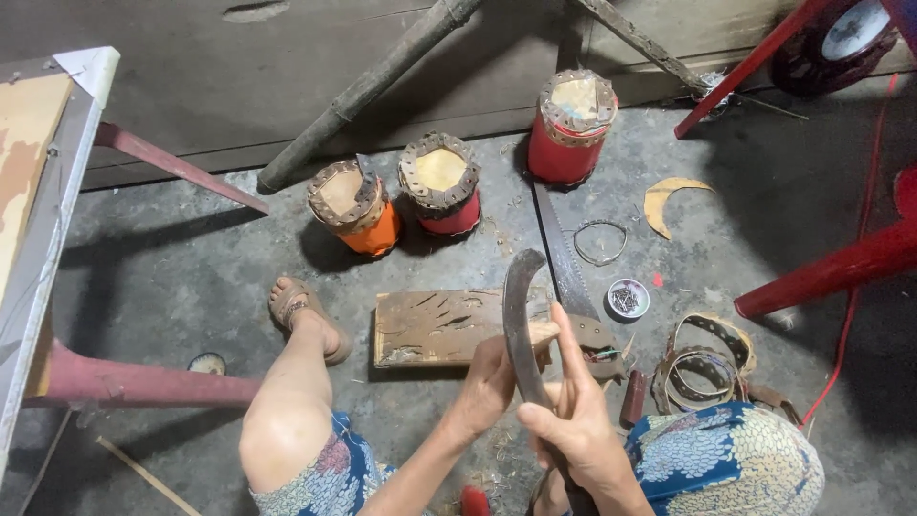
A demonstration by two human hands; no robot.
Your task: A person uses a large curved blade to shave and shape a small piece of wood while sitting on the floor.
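Curved strip [517,320], dark and stiff-looking, stands nearly upright between both hands, just above the scarred wooden block [435,328] on the floor (probably so its edge can be worked at close range). Left hand [492,382] closes around its middle, fingers wrapped behind; right hand [578,420] pinches the lower end, index finger stretched along it as a brace. A saw [564,253] lies just beyond, within reach. Farther off stand 3 small drums [439,196] near the wall.
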